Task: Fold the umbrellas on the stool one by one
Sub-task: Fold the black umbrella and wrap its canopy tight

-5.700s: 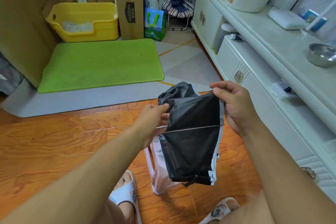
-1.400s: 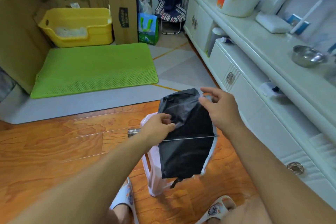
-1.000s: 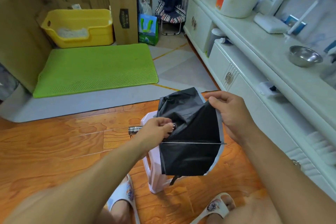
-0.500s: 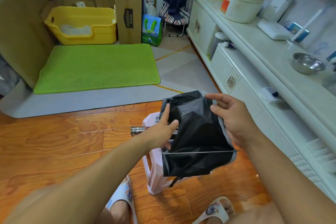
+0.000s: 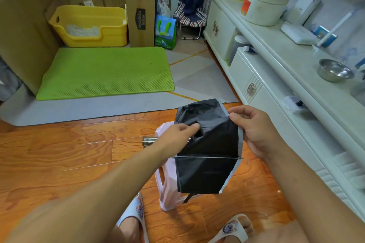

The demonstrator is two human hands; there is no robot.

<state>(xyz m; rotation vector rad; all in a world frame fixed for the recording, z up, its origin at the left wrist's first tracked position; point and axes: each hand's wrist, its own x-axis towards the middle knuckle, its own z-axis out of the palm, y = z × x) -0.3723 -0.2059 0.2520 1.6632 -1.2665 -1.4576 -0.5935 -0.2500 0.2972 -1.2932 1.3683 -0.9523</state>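
A black umbrella (image 5: pixel 209 163) with a grey edge hangs in front of me above a pale pink stool (image 5: pixel 165 187). One thin metal rib runs straight across its canopy. My left hand (image 5: pixel 175 136) holds the umbrella at its left side, around the shaft, with a finger reaching onto the black cloth. The shaft's shiny metal end (image 5: pixel 148 141) sticks out to the left of that hand. My right hand (image 5: pixel 254 130) pinches the grey-trimmed edge of the canopy at the upper right and holds the panel spread flat. The stool's top is mostly hidden by the umbrella.
A long white cabinet (image 5: pixel 276 89) runs along the right, carrying a steel bowl (image 5: pixel 333 70) and a white round container (image 5: pixel 263 6). A green mat (image 5: pixel 106 73), a yellow tub (image 5: pixel 87 25) and cardboard boxes (image 5: pixel 140 6) lie at the back left. My slippered feet (image 5: pixel 233 229) stand on the wooden floor.
The right hand has drawn the canopy edge out to the right, spreading the panel flatter. The left hand's fingers have shifted on the cloth near the shaft. The umbrella stays over the stool.
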